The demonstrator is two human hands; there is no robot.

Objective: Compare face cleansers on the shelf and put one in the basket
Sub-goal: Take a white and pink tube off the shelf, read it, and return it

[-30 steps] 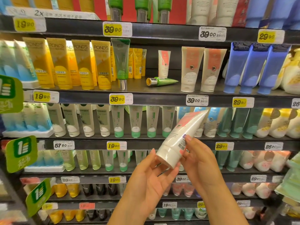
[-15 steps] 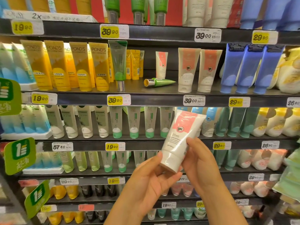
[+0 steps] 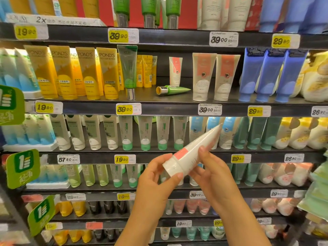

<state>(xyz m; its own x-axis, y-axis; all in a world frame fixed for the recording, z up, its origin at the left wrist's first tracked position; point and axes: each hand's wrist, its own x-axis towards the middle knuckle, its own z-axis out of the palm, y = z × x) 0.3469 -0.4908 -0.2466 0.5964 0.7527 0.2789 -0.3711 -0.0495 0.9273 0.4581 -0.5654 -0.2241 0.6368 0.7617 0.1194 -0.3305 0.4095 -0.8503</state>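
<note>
I hold a white cleanser tube with a coral label (image 3: pixel 190 153) in front of the shelves, tilted with its cap low at the left and its crimped end up at the right. My left hand (image 3: pixel 156 176) pinches the cap end between thumb and fingers. My right hand (image 3: pixel 212 173) grips the tube's middle from the right. Two matching white-and-coral tubes (image 3: pixel 215 77) stand on the upper shelf above a 39.00 tag (image 3: pixel 209 109). No basket is in view.
Yellow Pond's tubes (image 3: pixel 74 73) fill the upper shelf's left, beside an upright green tube (image 3: pixel 128 71) and a green tube lying flat (image 3: pixel 173 90). Blue tubes (image 3: pixel 269 75) stand at the right. Lower shelves carry white, green and teal tubes. Green promo tags (image 3: pixel 22 167) jut out at left.
The tube has turned in my hands: half a second ago it stood nearly upright with its coral front facing me, now it lies slanted with the cap to the left.
</note>
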